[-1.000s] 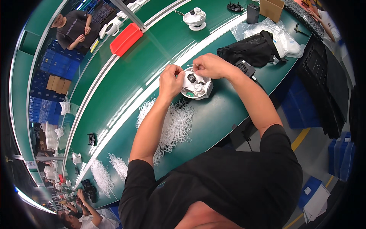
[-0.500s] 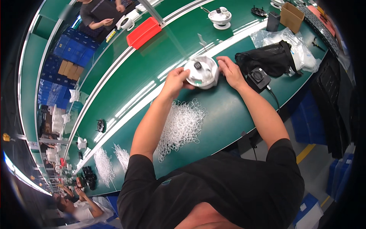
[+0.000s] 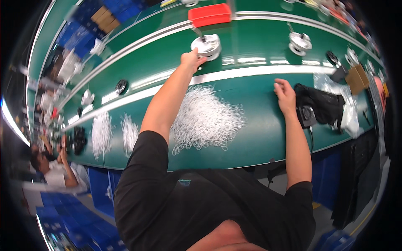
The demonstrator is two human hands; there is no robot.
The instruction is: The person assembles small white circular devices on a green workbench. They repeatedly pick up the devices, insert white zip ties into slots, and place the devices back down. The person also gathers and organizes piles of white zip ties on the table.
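Observation:
My left hand [image 3: 191, 62] reaches across the white metal rail, its fingers closed on the near left edge of a white round housing [image 3: 208, 47] with a dark part in its middle. The housing is over the green conveyor strip [image 3: 255, 42]; whether it rests there I cannot tell. My right hand [image 3: 285, 95] hovers above the near green table, fingers loosely bent and apart, holding nothing. A broad pile of white loops [image 3: 207, 121] lies on the table between my forearms.
Another white housing [image 3: 300, 42] stands farther right on the strip, and a red tray [image 3: 209, 15] sits behind it. Right of my right hand are a black mesh bag [image 3: 320, 102], a small black device [image 3: 307, 116] and a cardboard box [image 3: 357, 79]. Smaller white piles [image 3: 101, 133] lie left.
The white housing has gone from between both hands to beyond the rail, carried by my left hand. My right hand has come away from it. The whole view has turned.

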